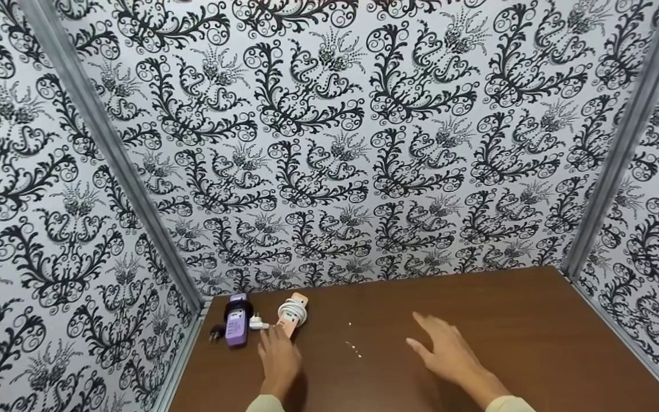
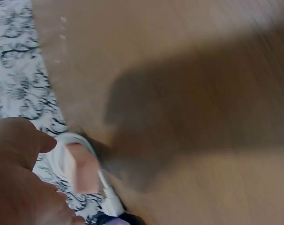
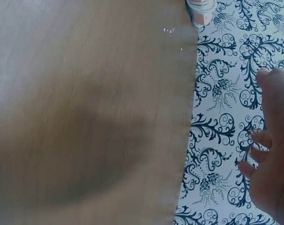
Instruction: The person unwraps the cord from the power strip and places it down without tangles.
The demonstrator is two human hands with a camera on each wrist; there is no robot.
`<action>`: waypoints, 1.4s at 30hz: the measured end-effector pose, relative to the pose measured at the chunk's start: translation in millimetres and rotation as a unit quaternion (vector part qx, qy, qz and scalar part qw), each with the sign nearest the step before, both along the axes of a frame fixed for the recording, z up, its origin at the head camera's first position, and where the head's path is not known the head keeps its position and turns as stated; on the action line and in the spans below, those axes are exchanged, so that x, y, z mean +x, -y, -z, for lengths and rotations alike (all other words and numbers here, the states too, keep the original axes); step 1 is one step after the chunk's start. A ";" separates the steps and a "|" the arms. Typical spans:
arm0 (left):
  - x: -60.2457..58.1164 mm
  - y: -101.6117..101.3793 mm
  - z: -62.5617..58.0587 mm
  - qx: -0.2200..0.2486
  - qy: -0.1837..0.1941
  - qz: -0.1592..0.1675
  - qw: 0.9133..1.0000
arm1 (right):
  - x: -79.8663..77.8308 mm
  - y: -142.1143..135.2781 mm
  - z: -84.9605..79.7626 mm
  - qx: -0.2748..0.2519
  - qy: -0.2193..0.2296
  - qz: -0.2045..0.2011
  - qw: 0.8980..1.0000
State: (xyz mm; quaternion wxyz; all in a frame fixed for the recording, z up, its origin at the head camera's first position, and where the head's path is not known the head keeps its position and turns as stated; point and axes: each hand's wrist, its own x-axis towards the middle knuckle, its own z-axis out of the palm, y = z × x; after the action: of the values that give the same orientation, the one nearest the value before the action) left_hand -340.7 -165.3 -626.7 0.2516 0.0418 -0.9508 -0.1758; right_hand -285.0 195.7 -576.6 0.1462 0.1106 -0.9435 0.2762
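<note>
A peach-coloured power strip [image 1: 288, 325] with a white cord [image 1: 292, 311] wound round it lies at the table's back left. Its white plug [image 1: 257, 323] points left. Beside it lies a purple power strip [image 1: 237, 329], wrapped in a black cord with a black plug [image 1: 217, 332]. My left hand [image 1: 280, 356] reaches to the near end of the peach strip with fingers extended; whether it touches cannot be told. In the left wrist view the peach strip [image 2: 83, 169] appears just past the thumb. Over the table's right half, my right hand [image 1: 447, 350] hovers, fingers extended, holding nothing.
The brown table [image 1: 512, 326] meets a patterned wall [image 1: 329, 171] at the back. Grey metal posts [image 1: 118, 154] stand at the corners, with patterned panels on both sides. Small pale marks [image 1: 354, 347] show on the tabletop between the hands.
</note>
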 end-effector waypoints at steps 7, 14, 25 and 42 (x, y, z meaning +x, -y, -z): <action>-15.0 6.5 9.7 -0.008 0.009 -0.001 1.000 | 7.5 -6.8 6.5 -0.010 0.002 0.017 1.000; -43.1 7.1 31.1 -0.016 0.033 -0.018 0.999 | 13.3 -7.2 17.7 0.001 -0.012 0.007 1.000; -43.2 14.1 62.0 0.092 0.105 -0.098 0.985 | 11.6 -13.1 23.2 -0.014 0.037 -0.022 0.999; -1.5 -25.1 12.4 0.217 0.139 -0.020 0.966 | 10.8 3.4 20.3 0.030 -0.008 -0.077 0.997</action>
State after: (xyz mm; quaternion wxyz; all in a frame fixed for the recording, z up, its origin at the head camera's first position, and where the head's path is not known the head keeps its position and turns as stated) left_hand -342.2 -140.1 -639.1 0.1052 0.1381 -0.9144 -0.3657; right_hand -274.3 192.3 -596.9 0.1284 0.1894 -0.9388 0.2575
